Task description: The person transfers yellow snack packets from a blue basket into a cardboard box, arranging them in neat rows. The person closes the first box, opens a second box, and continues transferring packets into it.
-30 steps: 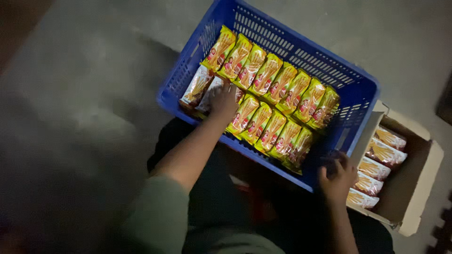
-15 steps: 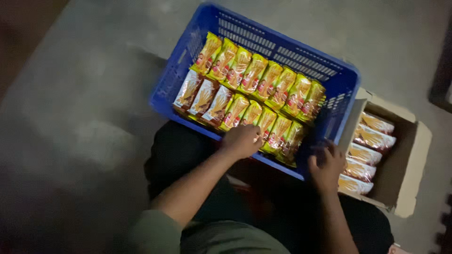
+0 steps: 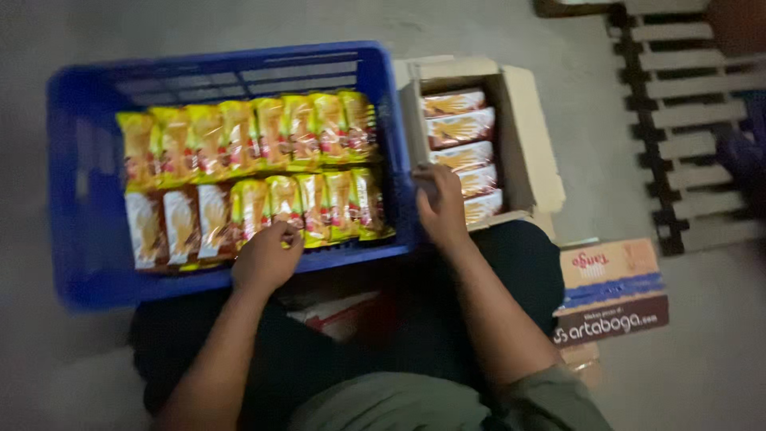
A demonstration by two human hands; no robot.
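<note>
Filling the blue plastic crate (image 3: 72, 191) with yellow snack packets (image 3: 263, 136), we curl our left hand (image 3: 266, 257) on the front row, our right hand (image 3: 441, 206) gripping one in the half-emptied cardboard box (image 3: 527, 136).

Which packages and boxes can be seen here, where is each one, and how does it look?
Snack packets: two rows in the blue crate, yellow and red; left hand touches the near row.
Open cardboard box: right of the crate, pale packets stacked inside; right hand at its near corner.
Printed carton: floor, far right, tan, blue, brown.
</note>
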